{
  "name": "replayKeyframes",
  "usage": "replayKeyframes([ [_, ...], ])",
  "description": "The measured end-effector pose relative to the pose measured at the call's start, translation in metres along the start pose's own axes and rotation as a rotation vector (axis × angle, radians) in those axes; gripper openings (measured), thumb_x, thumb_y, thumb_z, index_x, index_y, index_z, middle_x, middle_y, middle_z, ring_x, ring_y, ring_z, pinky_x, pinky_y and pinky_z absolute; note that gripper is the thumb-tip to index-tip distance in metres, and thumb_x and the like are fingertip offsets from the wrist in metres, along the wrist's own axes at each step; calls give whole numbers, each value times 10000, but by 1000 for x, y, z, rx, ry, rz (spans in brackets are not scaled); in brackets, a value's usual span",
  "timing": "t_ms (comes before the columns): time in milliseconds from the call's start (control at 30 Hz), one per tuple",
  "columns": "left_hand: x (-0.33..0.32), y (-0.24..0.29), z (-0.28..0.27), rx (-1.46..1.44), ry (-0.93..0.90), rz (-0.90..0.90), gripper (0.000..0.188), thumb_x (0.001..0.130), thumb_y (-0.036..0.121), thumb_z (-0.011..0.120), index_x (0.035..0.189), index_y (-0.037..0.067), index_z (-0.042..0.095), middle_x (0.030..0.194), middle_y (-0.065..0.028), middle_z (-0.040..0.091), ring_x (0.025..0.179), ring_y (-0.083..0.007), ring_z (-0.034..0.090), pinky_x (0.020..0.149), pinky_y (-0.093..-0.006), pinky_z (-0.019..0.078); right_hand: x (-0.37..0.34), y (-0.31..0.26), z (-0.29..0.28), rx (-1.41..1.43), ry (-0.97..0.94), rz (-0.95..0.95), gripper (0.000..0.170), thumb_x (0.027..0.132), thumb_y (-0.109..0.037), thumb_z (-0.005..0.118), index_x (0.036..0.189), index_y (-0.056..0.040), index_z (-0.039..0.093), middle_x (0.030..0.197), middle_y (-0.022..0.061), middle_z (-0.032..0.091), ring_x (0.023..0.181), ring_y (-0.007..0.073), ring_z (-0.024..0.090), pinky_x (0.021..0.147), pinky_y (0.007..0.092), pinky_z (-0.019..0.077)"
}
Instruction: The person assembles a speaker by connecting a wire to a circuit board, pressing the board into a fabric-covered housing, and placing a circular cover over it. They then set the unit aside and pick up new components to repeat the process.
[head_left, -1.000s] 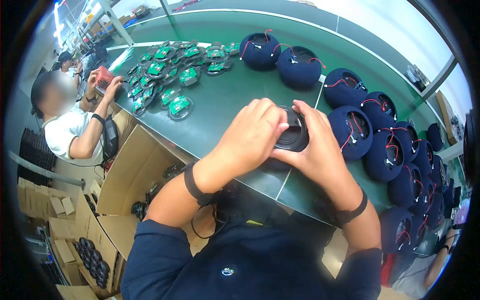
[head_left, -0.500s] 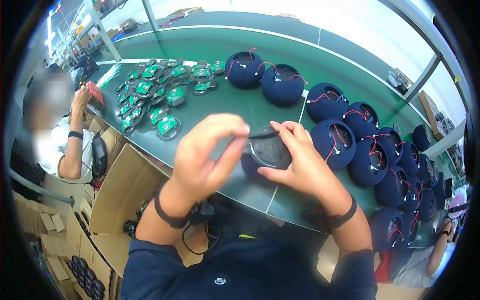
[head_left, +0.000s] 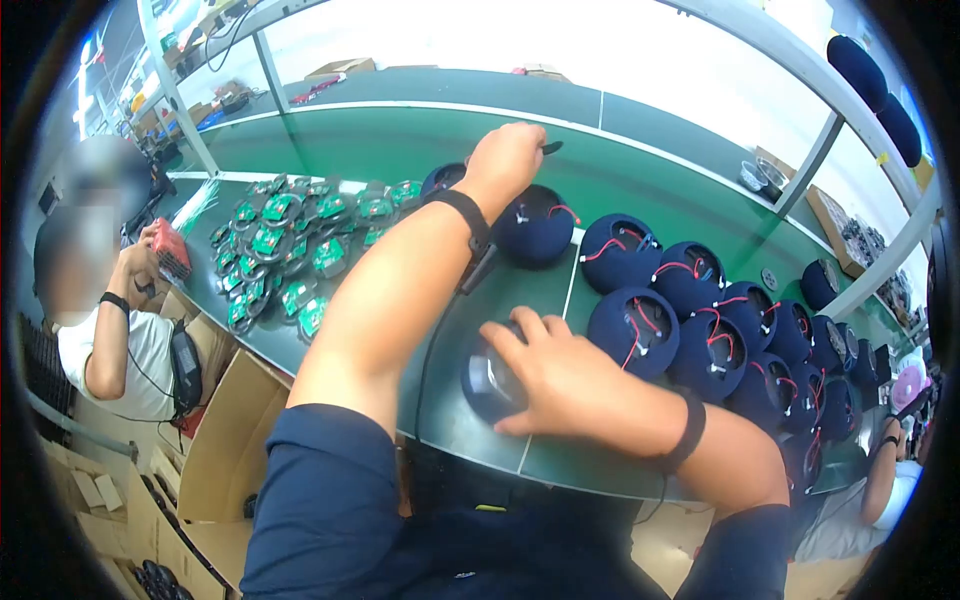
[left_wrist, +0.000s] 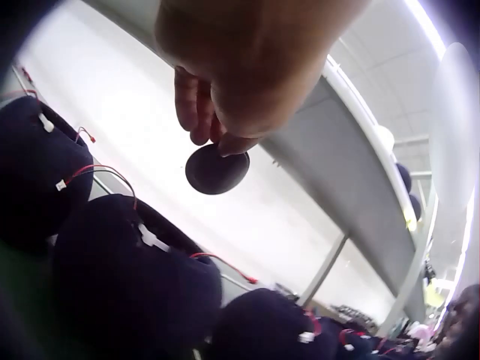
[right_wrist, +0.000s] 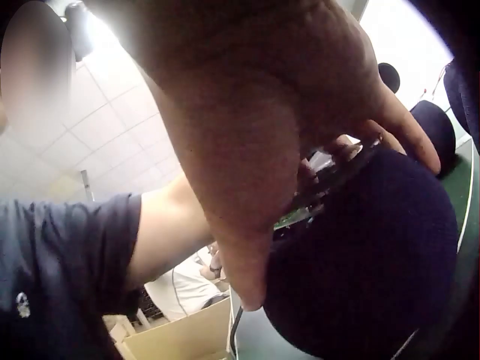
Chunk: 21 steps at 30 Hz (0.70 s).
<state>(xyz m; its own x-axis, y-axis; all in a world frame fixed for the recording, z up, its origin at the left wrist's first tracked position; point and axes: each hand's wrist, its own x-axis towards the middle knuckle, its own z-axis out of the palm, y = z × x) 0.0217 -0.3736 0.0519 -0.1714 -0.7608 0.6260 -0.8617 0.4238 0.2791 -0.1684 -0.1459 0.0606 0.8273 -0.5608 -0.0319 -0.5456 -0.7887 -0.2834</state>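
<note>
Out over the back of the bench, my left hand (head_left: 508, 162) pinches a thin black round disc (left_wrist: 217, 171) by its edge between thumb and fingers. My right hand (head_left: 570, 370) spans the top of a navy fabric-covered ball (right_wrist: 375, 262) on the bench. Its thumb lies down one side and its fingers down the other. Under the palm, a clear round piece with a little green (right_wrist: 289, 220) shows at the ball's opening, mostly hidden. More navy balls (head_left: 632, 332) stand close by on the right, with red wires and white connectors at their open tops.
Several green circuit boards on round bases (head_left: 268, 240) are heaped at the left of the green bench (head_left: 455, 410). A cardboard box (head_left: 215, 440) stands below its edge. Another person (head_left: 120, 350) handles a red block (head_left: 172, 250) at far left. A metal frame (head_left: 800, 80) spans above.
My left hand has lifted the black disc off the round piece and carried it forward, away from me. My right hand stays over the ball. The head view has shifted.
</note>
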Motion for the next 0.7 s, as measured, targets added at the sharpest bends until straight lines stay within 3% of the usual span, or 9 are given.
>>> replayKeyframes([
  [67, 18, -8, 8, 127, -46, 23, 191, 894, 78, 635, 1049, 43, 742, 943, -206, 736, 961, -404, 725, 829, -497, 573, -12, -1, -17, 28, 67, -36, 1014, 677, -394, 939, 1481, -47, 427, 1383, 310, 486, 1177, 506, 586, 955, 529, 570],
  [133, 28, -8, 9, 344, -227, 76, 176, 895, 42, 603, 1015, 40, 732, 975, -224, 736, 964, -404, 727, 848, -506, 578, -22, 11, -44, 86, 98, -56, 1016, 681, -401, 937, 1482, -39, 428, 1405, 308, 476, 1196, 516, 577, 988, 533, 550],
  [233, 43, -13, 16, 391, -306, 74, 175, 899, 19, 590, 1016, 30, 720, 999, -222, 744, 991, -393, 732, 875, -489, 588, -25, 40, -103, 140, 141, 63, 1032, 688, -431, 932, 1497, -21, 438, 1425, 267, 493, 1291, 431, 558, 1089, 455, 481],
  [333, 54, -17, 31, 432, -395, 61, 184, 884, -1, 613, 1023, 26, 729, 1028, -214, 749, 1019, -387, 733, 879, -482, 592, -15, 95, -145, 28, 276, 177, 1065, 679, -446, 938, 1502, 1, 431, 1414, 246, 522, 1293, 388, 576, 1101, 427, 470],
  [500, 54, -25, 56, 476, -642, -86, 260, 850, -12, 696, 1100, 17, 757, 1132, -234, 745, 1074, -387, 726, 898, -469, 596, 25, 207, -171, -122, 216, 501, 1189, 629, -518, 931, 1566, -47, 371, 1432, 295, 516, 1307, 441, 571, 1081, 466, 496],
  [600, 58, -31, 38, 442, -625, -159, 193, 856, 37, 707, 1032, 32, 784, 1085, -207, 766, 1034, -369, 744, 884, -451, 606, 47, 262, -164, -130, 160, 604, 1222, 620, -534, 934, 1583, -54, 355, 1464, 307, 498, 1321, 451, 561, 1095, 475, 487],
  [633, 59, -32, 26, 373, -586, -169, 175, 892, 143, 699, 961, -2, 767, 1020, -223, 760, 986, -389, 738, 893, -475, 591, 54, 277, -161, -133, 125, 648, 1241, 616, -543, 934, 1592, -53, 344, 1481, 315, 489, 1332, 456, 554, 1104, 479, 480],
  [667, 57, -36, 18, 377, -592, -170, 175, 892, 143, 699, 961, -2, 767, 1020, -223, 760, 986, -389, 738, 893, -475, 591, 60, 291, -156, -127, 123, 647, 1241, 616, -543, 934, 1592, -53, 344, 1481, 315, 489, 1332, 456, 554, 1104, 479, 480],
  [700, 56, -43, 11, 337, -465, -78, 266, 927, 256, 693, 915, -4, 751, 939, -234, 740, 924, -407, 723, 848, -492, 580, 66, 303, -152, -119, 86, 663, 1262, 613, -549, 934, 1603, -55, 327, 1501, 318, 477, 1350, 462, 537, 1116, 482, 471],
])
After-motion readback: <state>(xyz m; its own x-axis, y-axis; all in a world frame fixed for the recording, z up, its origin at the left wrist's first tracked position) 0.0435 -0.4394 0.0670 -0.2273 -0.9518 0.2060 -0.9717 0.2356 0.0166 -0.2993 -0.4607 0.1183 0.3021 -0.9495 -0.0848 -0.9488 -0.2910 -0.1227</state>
